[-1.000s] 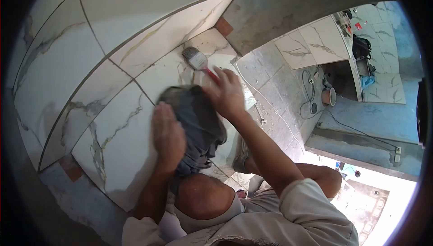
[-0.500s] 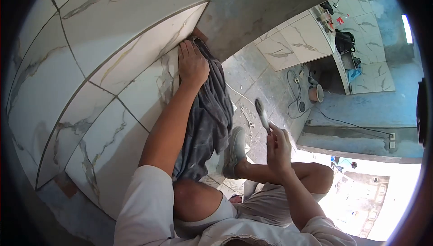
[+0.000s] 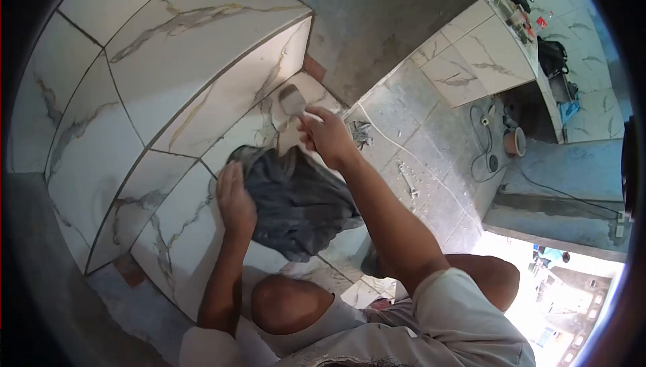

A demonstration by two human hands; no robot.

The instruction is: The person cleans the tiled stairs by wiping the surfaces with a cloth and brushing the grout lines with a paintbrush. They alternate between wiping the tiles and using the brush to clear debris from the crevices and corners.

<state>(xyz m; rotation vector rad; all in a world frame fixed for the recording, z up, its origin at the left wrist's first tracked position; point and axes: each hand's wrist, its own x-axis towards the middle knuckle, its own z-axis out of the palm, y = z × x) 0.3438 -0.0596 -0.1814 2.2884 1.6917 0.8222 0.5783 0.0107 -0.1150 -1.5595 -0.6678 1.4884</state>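
My right hand [image 3: 328,135] grips a putty knife [image 3: 292,100] by its handle, its flat grey head pointing up over the tiled floor near the corner. A dark grey cloth [image 3: 296,198] lies bunched on the white marbled tiles [image 3: 165,232] in front of my knees. My left hand [image 3: 235,198] is at the cloth's left edge, fingers stretched out and lying close together. Its thumb side faces the cloth.
A tiled ledge [image 3: 222,114] runs along the left, meeting a grey concrete wall [image 3: 356,37]. Debris and a white cord [image 3: 407,148] lie on the floor to the right. Beyond stand a bucket [image 3: 515,143] and a tiled counter [image 3: 471,64] carrying a black bag [image 3: 553,56].
My right hand has swung left with the putty knife, over the tiles near the corner. My left hand has drawn back from the corner, and the cloth now lies nearer, spread wider.
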